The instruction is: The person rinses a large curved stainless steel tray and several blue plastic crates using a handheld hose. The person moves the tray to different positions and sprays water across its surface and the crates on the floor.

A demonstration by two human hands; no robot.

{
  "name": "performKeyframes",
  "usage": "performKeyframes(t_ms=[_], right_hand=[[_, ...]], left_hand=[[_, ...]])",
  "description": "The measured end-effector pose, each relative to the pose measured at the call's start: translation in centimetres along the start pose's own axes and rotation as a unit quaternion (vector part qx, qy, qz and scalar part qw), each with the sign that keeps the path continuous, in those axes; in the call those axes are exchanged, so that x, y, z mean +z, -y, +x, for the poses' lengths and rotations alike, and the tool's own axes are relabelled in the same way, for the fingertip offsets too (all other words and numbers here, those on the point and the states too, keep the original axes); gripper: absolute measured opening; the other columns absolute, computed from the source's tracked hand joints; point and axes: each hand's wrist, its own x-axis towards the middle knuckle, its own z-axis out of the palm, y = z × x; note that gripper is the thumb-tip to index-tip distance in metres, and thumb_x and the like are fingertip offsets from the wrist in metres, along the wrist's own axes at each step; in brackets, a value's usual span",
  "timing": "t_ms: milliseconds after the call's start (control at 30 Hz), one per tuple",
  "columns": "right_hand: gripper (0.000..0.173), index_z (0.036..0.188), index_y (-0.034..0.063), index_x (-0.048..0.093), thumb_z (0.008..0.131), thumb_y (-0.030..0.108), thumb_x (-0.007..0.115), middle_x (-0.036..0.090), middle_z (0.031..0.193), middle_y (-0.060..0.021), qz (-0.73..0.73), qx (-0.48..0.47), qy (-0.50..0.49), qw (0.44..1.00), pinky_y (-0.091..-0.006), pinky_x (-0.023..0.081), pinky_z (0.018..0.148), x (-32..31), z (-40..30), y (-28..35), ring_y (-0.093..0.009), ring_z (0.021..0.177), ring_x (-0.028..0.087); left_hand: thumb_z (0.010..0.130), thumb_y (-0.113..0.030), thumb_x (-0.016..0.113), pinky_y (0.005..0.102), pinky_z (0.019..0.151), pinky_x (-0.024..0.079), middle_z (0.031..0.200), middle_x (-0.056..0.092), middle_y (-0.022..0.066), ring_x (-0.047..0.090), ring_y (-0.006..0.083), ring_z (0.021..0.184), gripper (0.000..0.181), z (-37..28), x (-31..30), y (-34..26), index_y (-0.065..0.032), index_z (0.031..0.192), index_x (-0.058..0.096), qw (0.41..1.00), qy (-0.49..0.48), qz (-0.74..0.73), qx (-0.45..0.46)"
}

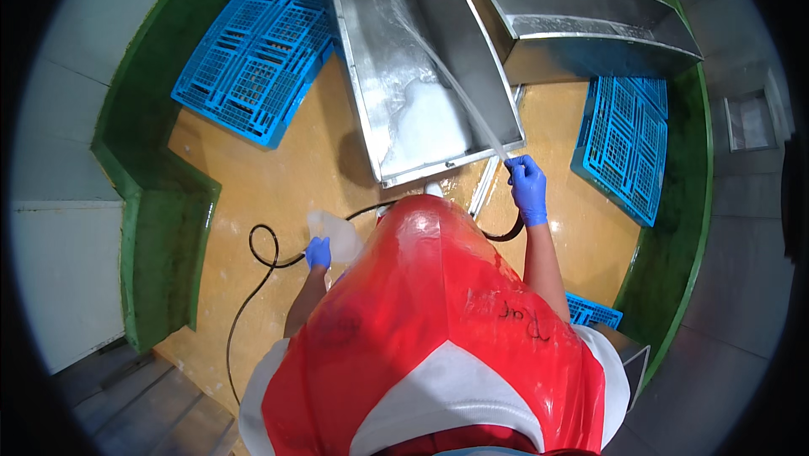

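Blue-gloved, my right hand (pixel 528 190) grips the end of a black hose (pixel 505 234) beside the near right corner of a long stainless-steel trough (pixel 370 121). A stream of water (pixel 452 80) shoots from the hose end into the trough. White foam or ice-like material (pixel 430 124) lies at the trough's near end; which it is I cannot tell. My left hand (pixel 318 252), also in a blue glove, holds a translucent whitish plastic piece (pixel 335 236) low at my left side. A red apron covers my front.
A second stainless-steel trough (pixel 569 54) stands at the upper right. Blue plastic pallets lie at the left (pixel 253 64) and right (pixel 622 146). The black hose loops over the wet tan floor (pixel 278 190) at the left. Green curbs (pixel 164 247) run along the walls.
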Motion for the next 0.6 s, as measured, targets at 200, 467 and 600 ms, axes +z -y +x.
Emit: performKeyframes(t_ms=[200,467,600], right_hand=[[0.018,0.084,0.0026,0.064,0.087,0.014,0.051,0.058,0.069,-0.0028,-0.027,0.042,0.051,0.997,-0.0229,0.038,0.048,-1.2,-1.0,-0.4,-0.008,0.056,0.050],[0.019,0.084,0.0017,0.065,0.086,0.014,0.050,0.055,0.065,-0.0023,-0.128,0.069,0.105,0.984,-0.0235,0.040,0.052,-2.6,-2.5,0.9,-0.007,0.056,0.048],[0.018,0.086,0.0037,0.066,0.085,0.020,0.058,0.054,0.063,-0.0037,-0.125,0.114,0.129,0.977,-0.0266,0.041,0.055,-4.3,-3.0,1.2,-0.009,0.059,0.049]], left_hand=[[0.085,-0.037,0.055,0.0483,0.076,0.044,0.089,0.061,0.0267,0.058,0.0418,0.086,0.040,-0.3,0.0,-0.4,0.0025,0.081,0.058,1.000,0.025,0.001,-0.016],[0.085,-0.038,0.054,0.0490,0.077,0.044,0.092,0.061,0.0280,0.058,0.0433,0.088,0.041,-0.2,1.0,-0.6,0.0021,0.084,0.061,0.998,0.052,0.033,0.003],[0.084,-0.039,0.054,0.0491,0.077,0.044,0.091,0.061,0.0278,0.059,0.0429,0.088,0.042,-0.2,1.9,-0.6,0.0020,0.083,0.061,0.997,0.061,0.040,0.006]])
